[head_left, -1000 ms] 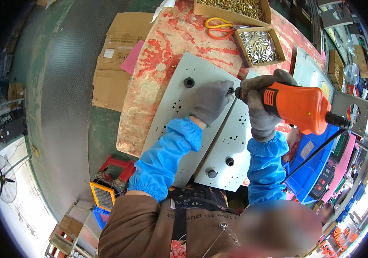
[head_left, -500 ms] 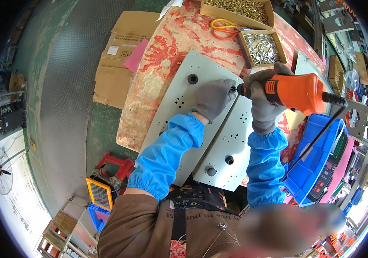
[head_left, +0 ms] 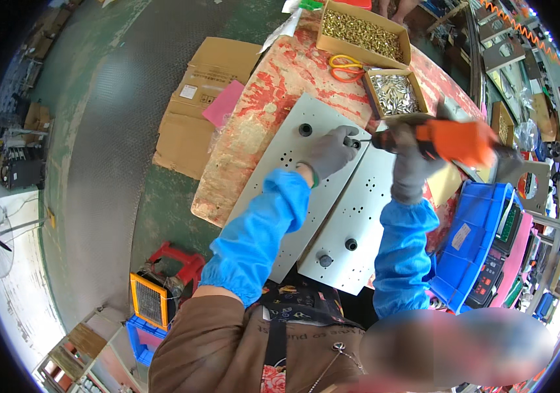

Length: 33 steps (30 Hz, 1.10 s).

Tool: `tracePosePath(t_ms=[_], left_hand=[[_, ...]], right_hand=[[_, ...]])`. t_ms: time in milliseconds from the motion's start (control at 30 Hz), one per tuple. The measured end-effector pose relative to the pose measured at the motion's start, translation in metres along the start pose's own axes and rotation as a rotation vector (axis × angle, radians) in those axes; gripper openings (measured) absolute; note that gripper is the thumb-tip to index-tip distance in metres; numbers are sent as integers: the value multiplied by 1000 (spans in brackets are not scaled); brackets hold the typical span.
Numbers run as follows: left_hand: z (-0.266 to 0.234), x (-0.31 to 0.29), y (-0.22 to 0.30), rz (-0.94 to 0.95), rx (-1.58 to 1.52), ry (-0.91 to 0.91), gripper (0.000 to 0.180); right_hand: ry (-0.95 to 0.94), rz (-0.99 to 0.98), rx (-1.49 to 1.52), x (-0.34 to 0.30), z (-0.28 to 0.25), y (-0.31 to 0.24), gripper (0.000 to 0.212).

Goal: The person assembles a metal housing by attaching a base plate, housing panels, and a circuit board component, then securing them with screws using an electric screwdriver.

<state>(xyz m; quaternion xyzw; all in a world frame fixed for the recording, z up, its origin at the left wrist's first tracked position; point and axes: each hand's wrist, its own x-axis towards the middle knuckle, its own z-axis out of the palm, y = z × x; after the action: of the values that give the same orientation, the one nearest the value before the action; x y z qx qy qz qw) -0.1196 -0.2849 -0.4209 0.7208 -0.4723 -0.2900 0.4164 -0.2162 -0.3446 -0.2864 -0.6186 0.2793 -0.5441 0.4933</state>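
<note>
My right hand (head_left: 414,164), in a grey glove, grips an orange and black power screwdriver (head_left: 460,141), which is blurred by motion. Its thin bit points left toward a black rubber foot (head_left: 356,144) near the far right edge of a grey metal plate (head_left: 270,203). Around that foot curl the gloved fingers of my left hand (head_left: 330,156), thumb and forefinger close to its sides. A second black foot (head_left: 305,130) sits at the plate's far left. Beside it lies another perforated plate (head_left: 339,268) bearing two black feet (head_left: 351,244) near its close end.
The red-and-cream worn table (head_left: 254,124) holds a box of brass-coloured fasteners (head_left: 362,36), a box of silver parts (head_left: 394,92) and yellow-and-red-handled scissors (head_left: 347,67). A blue crate (head_left: 466,245) stands at right. Flattened cardboard (head_left: 195,98) and a yellow-framed heater (head_left: 150,300) are at left.
The screwdriver has drawn back slightly right from the foot, so its bit now shows. My left fingers have loosened a little around the foot. The whole view has shifted slightly.
</note>
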Motion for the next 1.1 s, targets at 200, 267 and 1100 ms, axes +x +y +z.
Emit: tracePosePath(t_ms=[200, 267, 1100], left_hand=[[-32, -35, 8, -462, -1438, -253, 26], [-42, -43, 6, -452, -1498, -273, 28], [-93, -61, -10, -480, -1303, -281, 61]], right_hand=[[-106, -314, 396, -9, -2, -51, 67], [-134, -324, 377, -16, 3, -56, 67], [-287, -319, 380, -33, 49, -44, 62]])
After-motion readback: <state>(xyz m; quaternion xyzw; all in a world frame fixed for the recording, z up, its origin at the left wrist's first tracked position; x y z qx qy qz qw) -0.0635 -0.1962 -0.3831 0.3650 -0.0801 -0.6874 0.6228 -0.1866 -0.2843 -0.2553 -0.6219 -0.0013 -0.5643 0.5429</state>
